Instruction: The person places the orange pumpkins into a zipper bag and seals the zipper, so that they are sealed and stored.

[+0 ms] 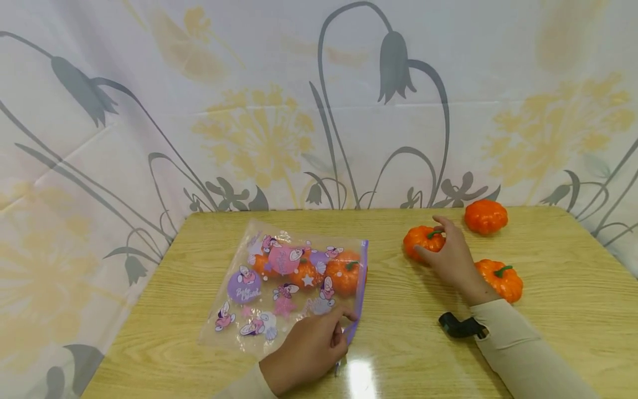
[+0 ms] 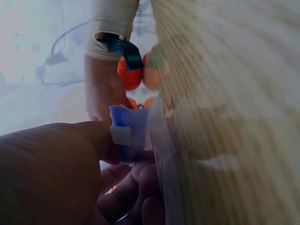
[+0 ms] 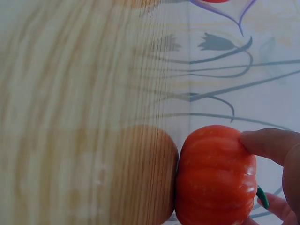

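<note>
left hand (image 1: 310, 348) pinching bag (image 1: 286, 302), right hand (image 1: 452, 257) clamped round pumpkin (image 1: 416, 242): glossy, may slip! second pumpkin (image 1: 504, 284) beside right wrist, easily bumped by sleeve (image 1: 520, 349).

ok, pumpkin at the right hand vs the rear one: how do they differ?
Contact: the held pumpkin is gripped by the right hand; no hand touches the rear pumpkin.
Stem: the held pumpkin shows a green stem; the rear pumpkin shows none.
Place: the rear pumpkin sits farther right and nearer the back edge of the table than the held pumpkin.
Both are orange, ribbed and outside the bag.
</note>
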Demonstrator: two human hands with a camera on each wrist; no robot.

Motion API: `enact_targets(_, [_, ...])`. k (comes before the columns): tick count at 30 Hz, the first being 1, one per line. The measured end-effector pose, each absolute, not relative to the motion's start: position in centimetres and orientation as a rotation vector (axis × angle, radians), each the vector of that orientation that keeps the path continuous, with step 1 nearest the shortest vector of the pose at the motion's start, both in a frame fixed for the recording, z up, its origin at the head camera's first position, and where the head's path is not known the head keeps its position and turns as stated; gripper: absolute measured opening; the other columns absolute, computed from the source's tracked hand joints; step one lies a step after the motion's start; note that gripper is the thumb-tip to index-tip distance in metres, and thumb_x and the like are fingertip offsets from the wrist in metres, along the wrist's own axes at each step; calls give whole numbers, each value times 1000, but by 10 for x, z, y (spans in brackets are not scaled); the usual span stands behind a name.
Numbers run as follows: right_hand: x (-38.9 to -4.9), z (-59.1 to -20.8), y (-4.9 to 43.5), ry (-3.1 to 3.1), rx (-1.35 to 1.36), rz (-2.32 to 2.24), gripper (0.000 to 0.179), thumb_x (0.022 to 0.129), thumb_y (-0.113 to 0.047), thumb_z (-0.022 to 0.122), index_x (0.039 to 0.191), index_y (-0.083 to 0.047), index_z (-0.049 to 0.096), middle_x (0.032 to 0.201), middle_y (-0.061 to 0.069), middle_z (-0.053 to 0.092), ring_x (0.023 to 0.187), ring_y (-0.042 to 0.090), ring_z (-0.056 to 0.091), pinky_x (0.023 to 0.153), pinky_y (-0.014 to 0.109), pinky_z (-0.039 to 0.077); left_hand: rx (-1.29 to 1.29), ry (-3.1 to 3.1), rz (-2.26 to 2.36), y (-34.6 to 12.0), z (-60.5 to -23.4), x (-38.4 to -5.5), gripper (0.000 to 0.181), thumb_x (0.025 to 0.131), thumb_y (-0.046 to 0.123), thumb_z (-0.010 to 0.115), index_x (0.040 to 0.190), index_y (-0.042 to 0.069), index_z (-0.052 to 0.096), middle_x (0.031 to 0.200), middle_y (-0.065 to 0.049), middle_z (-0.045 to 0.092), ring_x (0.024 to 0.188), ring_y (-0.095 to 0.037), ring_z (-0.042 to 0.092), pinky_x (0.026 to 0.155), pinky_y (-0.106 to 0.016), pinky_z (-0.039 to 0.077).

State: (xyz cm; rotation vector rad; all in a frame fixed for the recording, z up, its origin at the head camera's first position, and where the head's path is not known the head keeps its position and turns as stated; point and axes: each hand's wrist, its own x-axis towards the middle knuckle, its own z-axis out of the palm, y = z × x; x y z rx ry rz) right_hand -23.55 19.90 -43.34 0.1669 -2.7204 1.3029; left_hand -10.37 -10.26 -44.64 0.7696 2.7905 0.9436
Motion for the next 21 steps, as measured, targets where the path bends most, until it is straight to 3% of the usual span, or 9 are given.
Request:
enact_targets(12, [-233,-430,193,-2857,273,1267,85,90,-27,74,153,4,25,146,34,39,129,50,43,108,63,37,699,2706,951,-108,-441,-108,35,92,12,65,126,18,58,69,16,47,56,4,38,52,-15,36])
enact_targets(16, [-228,-428,190,-2907,326,1233,80,90,-29,74,150,3,30,149,30,41,132,50,42,109,63,36,673,2690,970,-109,-441,-110,35,92,12,67,125,19,59,71,15,48,58,4,40,53,-16,38])
enact_targets(21, [-220,-424,185,-2952,366,1165,69,90,-33,73,142,0,42,145,32,46,127,51,49,104,62,43,678,2690,999,-112,-444,-115,35,91,11,68,124,19,59,74,15,50,61,3,42,57,-16,40])
